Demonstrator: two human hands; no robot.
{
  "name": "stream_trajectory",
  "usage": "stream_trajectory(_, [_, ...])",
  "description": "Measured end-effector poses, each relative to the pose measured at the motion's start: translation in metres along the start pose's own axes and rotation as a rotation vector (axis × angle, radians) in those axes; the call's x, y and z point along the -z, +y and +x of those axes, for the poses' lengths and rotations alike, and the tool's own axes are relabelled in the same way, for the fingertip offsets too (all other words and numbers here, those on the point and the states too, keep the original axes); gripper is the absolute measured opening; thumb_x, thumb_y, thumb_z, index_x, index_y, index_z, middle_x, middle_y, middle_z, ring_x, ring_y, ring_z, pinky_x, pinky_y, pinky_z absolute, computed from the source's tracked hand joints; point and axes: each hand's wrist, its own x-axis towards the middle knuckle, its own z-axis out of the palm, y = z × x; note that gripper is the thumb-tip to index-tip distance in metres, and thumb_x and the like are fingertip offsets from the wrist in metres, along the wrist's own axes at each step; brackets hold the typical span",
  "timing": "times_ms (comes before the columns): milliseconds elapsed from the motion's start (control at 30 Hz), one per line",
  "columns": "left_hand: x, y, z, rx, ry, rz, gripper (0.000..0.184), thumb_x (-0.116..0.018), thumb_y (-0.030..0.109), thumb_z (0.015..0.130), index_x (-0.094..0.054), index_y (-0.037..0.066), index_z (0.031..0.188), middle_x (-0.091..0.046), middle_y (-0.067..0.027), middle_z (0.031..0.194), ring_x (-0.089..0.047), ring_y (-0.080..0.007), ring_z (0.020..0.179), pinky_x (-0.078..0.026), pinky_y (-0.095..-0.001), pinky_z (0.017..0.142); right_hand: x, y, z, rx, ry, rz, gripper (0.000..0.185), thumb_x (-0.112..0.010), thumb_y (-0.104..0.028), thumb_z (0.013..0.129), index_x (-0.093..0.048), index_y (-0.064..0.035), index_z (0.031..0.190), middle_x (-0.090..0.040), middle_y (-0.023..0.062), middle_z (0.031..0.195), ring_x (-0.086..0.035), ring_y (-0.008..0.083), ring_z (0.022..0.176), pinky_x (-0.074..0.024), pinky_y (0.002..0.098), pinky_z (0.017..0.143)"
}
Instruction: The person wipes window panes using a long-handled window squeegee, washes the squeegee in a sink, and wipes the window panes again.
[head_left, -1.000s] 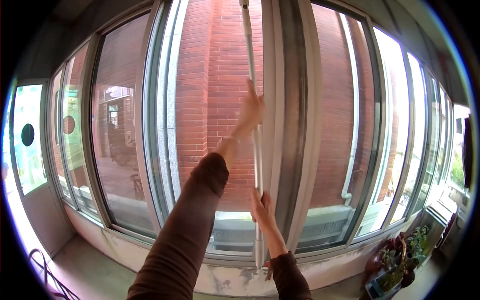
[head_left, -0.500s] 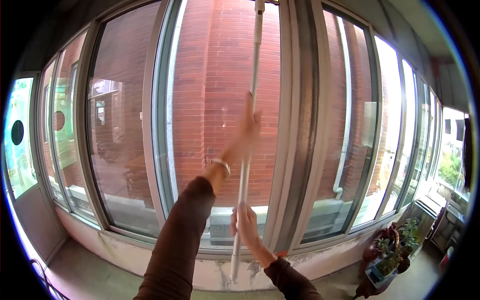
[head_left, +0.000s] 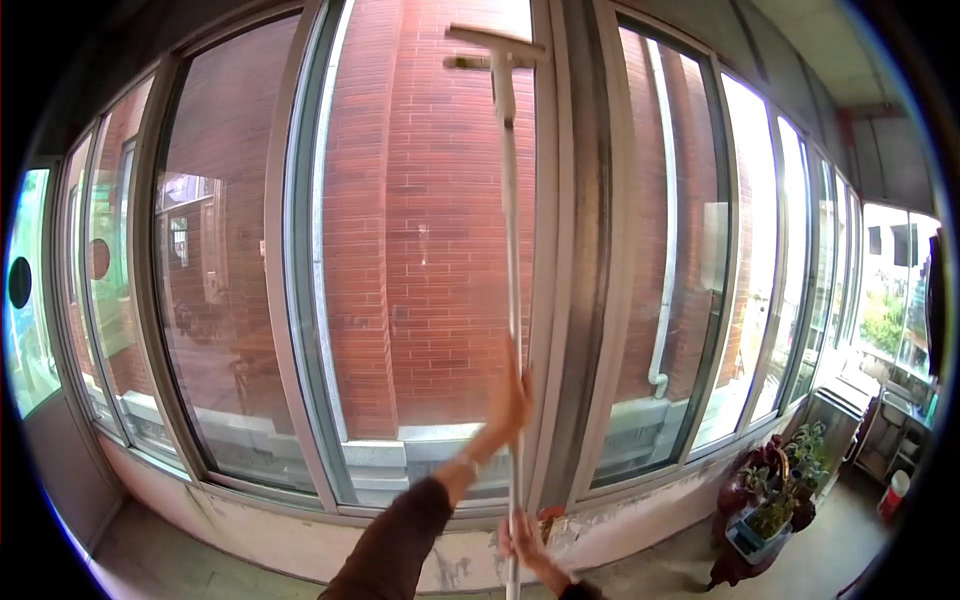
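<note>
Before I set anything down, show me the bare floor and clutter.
Bare floor lies below the low wall, between the door and the left sleeve; another patch, between the plants and the red container. The plants crowd the right side.

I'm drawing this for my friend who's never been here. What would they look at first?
Probably the tall pole, standing nearly upright in the middle with a T-shaped head at the top, and the left hand on it above the right hand. Behind it, the red brick wall fills much of the middle. Then maybe the leafy plants, low on the right.
</note>
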Motion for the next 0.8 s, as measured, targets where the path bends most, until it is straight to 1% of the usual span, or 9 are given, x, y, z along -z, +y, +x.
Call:
stream_trajectory(200, [0.003,0.004,-0.162,0.048,-0.056,-0.102,0.072,-0.046,0.014,0.095,0.003,-0.003,0.145,-0.047,-0.0358,0.124,-0.064,-0.0396,0.076,-0.05,-0.041,0.058,0.001,0.1,-0.082,-0.07,0.096,-0.267,0.066,-0.029,-0.056,0.096,-0.045,-0.0098,0.053,-0.042,0.002,0.043,-0.041,0.0125,0.035,-0.0315,0.0274,0.035])
stream_trajectory(333, [0.022,0.002,-0.116,0.208,-0.094,-0.121,0.073,-0.047,0.017,0.095,0.001,0.005,0.148,-0.064,-0.0261,0.084,-0.06,-0.0352,0.053,-0.044,-0.0443,0.046,-0.013,0.077,-0.056,0.041,0.073,-0.332,0.068,-0.027,-0.053,0.098,-0.046,-0.0097,0.049,-0.045,0.0026,0.042,-0.044,0.0127,0.036,-0.0344,0.028,0.036])
stream_trajectory(367, [0.036,0.009,-0.082,0.254,-0.133,-0.112,0.074,-0.048,0.015,0.095,0.002,0.01,0.149,-0.063,-0.017,0.071,-0.062,-0.0315,0.055,-0.044,-0.0422,0.045,-0.019,0.059,-0.041,0.095,0.057,-0.344,0.068,-0.027,-0.052,0.098,-0.047,-0.0097,0.048,-0.045,0.0027,0.041,-0.045,0.0128,0.036,-0.0351,0.0281,0.037])
stream_trajectory(400, [0.042,0.004,-0.048,-0.041,-0.008,-0.116,0.074,-0.05,0.012,0.095,0.001,0.01,0.149,-0.061,-0.0148,0.07,-0.059,-0.0246,0.051,-0.042,-0.0369,0.042,-0.028,0.035,-0.026,0.146,0.041,-0.358,0.069,-0.026,-0.051,0.099,-0.047,-0.0097,0.048,-0.046,0.0029,0.041,-0.045,0.0128,0.036,-0.0358,0.0283,0.037])
stream_trajectory(467, [0.053,0.002,0.026,-0.027,0.019,-0.099,0.074,-0.052,0.015,0.095,-0.003,0.008,0.15,-0.05,-0.0072,0.07,-0.048,-0.013,0.054,-0.037,-0.0274,0.042,-0.047,-0.028,0.014,0.197,-0.004,-0.306,0.071,-0.024,-0.062,0.095,-0.046,-0.0101,0.051,-0.046,0.0032,0.042,-0.047,0.0142,0.038,-0.0359,0.0263,0.039])
stream_trajectory(600, [0.084,0.022,0.152,-0.054,0.1,-0.127,0.071,-0.049,0.018,0.096,-0.004,0.01,0.15,-0.053,-0.0137,0.083,-0.05,-0.0116,0.057,-0.042,-0.023,0.042,-0.084,-0.133,0.068,0.316,-0.051,-0.271,0.058,-0.027,-0.055,0.097,-0.044,-0.0086,0.068,-0.042,0.0021,0.046,-0.044,0.0129,0.034,-0.0346,0.027,0.033])
stream_trajectory(667, [0.117,0.047,0.192,0.145,-0.012,0.036,0.069,-0.048,0.017,0.095,-0.006,0.01,0.15,-0.054,-0.0171,0.09,-0.053,-0.0142,0.058,-0.044,-0.0246,0.043,-0.106,-0.17,0.085,0.35,-0.086,-0.198,0.057,-0.031,-0.056,0.096,-0.041,-0.0115,0.062,-0.04,0.0001,0.044,-0.044,0.0089,0.035,-0.0366,0.0249,0.033])
stream_trajectory(733, [0.121,0.031,0.232,-0.104,0.167,0.047,0.068,-0.049,0.016,0.095,-0.008,0.01,0.149,-0.056,-0.0172,0.088,-0.055,-0.0169,0.057,-0.046,-0.0271,0.044,-0.125,-0.199,0.093,0.358,-0.104,-0.241,0.052,-0.031,-0.053,0.097,-0.043,-0.0096,0.072,-0.042,0.0004,0.05,-0.043,0.0126,0.034,-0.0381,0.0273,0.033])
stream_trajectory(800, [0.137,0.027,0.261,-0.188,0.246,0.114,0.067,-0.049,0.015,0.094,-0.011,0.009,0.149,-0.059,-0.0178,0.086,-0.057,-0.0199,0.057,-0.048,-0.0302,0.046,-0.146,-0.219,0.101,0.374,-0.147,-0.212,0.051,-0.033,-0.054,0.097,-0.043,-0.0095,0.073,-0.042,0.0005,0.051,-0.043,0.0128,0.034,-0.0386,0.0278,0.033])
